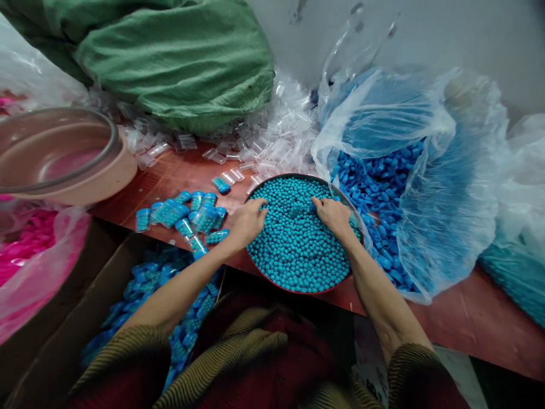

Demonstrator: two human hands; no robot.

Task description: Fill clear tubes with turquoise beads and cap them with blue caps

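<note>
A round red-rimmed bowl (pixel 298 290) heaped with small teal balls (pixel 298 250) sits at the front edge of a red-brown table (pixel 477 318). My left hand (pixel 247 221) rests palm-down on the balls at the bowl's left side, fingers curled into them. My right hand (pixel 334 216) lies on the balls at the upper right, fingers dug in. Whether either hand holds anything under the fingers is hidden. Several filled clear vials with blue caps (pixel 191 216) lie on the table just left of my left hand.
A clear bag of blue caps (pixel 383 187) stands right of the bowl. Empty clear vials (pixel 264 147) pile up behind. A pink basin (pixel 63 159), a green sack (pixel 179 62), a bag of pink pieces (pixel 25 250) and a cardboard box of filled vials (pixel 149 284) are at left.
</note>
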